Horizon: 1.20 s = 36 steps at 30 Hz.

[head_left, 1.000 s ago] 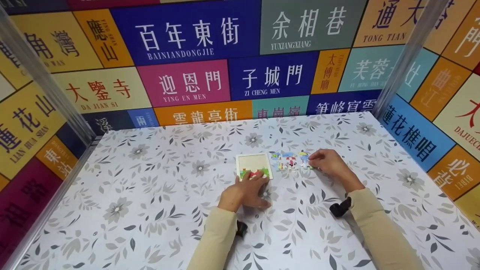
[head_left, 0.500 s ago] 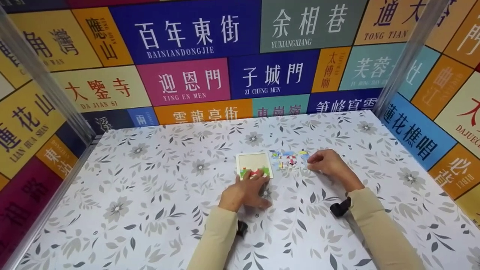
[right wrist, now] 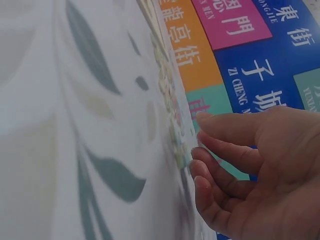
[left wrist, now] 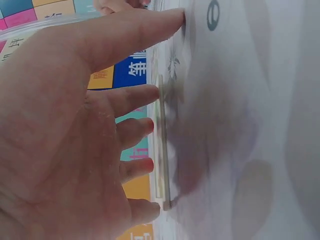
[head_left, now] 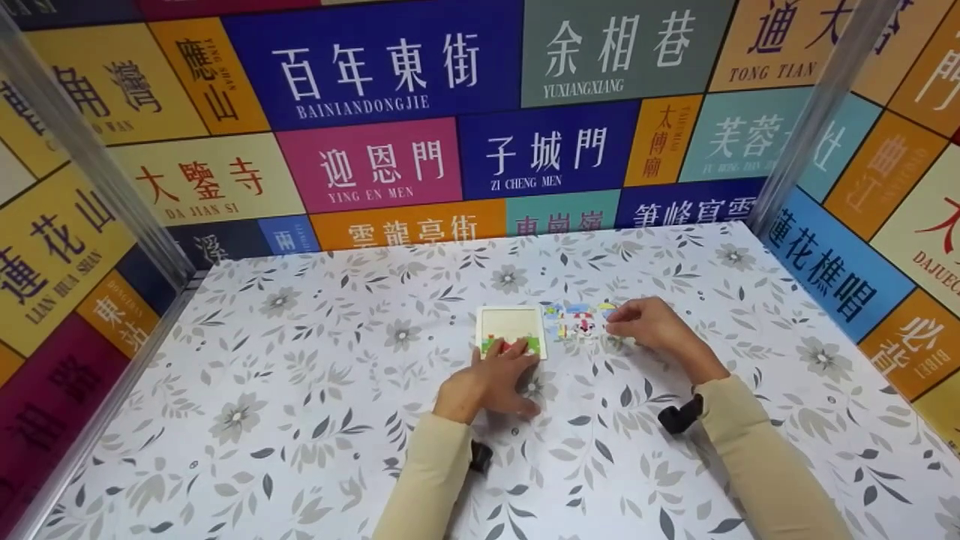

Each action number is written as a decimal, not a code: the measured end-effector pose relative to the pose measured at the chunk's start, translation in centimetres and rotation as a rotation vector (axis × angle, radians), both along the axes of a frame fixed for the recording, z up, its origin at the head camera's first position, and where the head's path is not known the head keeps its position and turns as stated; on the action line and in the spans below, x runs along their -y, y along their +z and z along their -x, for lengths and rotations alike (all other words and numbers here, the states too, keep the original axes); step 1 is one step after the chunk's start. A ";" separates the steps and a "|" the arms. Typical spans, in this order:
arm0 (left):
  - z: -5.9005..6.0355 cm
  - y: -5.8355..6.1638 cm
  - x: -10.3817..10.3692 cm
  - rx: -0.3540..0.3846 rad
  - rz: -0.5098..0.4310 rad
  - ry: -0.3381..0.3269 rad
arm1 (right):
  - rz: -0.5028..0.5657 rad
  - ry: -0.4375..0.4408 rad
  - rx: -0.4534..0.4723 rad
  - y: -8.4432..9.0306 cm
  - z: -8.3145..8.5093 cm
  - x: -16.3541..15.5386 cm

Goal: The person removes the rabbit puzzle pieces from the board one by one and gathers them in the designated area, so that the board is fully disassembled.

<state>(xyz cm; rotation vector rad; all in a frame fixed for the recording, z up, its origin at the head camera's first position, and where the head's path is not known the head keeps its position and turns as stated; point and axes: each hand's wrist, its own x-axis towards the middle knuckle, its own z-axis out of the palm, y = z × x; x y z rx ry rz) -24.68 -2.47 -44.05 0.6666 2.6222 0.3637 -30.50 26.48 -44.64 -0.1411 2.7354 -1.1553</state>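
At six o'clock on the tray (head_left: 510,322), the left hand (head_left: 495,382) rests, fingers outstretched. Loose pieces (head_left: 583,328) lie at three o'clock; whether the right hand (head_left: 651,322) pinches one I can't tell — but a careless brush could scatter them.

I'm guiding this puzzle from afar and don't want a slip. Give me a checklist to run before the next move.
1. Tray lying on the table: ok.
2. Left hand on the tray: ok, at its near side.
3. Bare space in the tray: ok, beyond the coloured strip.
4. Strip fully visible: not ok, the left hand covers part.
5. Right hand near the loose pieces: ok.
6. Piece in the right hand: cannot tell, none shows clearly.
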 end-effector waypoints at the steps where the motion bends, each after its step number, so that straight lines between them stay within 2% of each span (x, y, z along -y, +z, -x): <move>1: -0.1 0.0 -0.1 -0.004 0.005 -0.008 | 0.003 0.007 -0.001 0.1 -0.1 0.2; 6: -0.5 0.3 -0.6 0.006 0.017 -0.035 | -0.002 0.040 -0.018 0.8 -0.6 1.4; 14: -1.1 0.3 -0.4 0.034 0.060 0.009 | -0.003 0.083 -0.038 2.0 -0.4 3.8; 19: -1.2 0.3 -0.8 0.053 0.078 0.009 | 0.030 0.094 -0.043 2.7 0.3 6.1; 25: -1.0 0.3 -1.1 0.056 0.079 0.000 | 0.079 0.099 -0.029 1.9 1.1 9.4; 31: -1.0 0.3 -0.9 0.041 0.093 -0.013 | 0.176 0.088 -0.015 0.7 1.8 11.9; 36: -1.1 0.5 -0.8 0.039 0.095 -0.008 | 0.220 0.160 -0.017 -0.1 2.2 13.2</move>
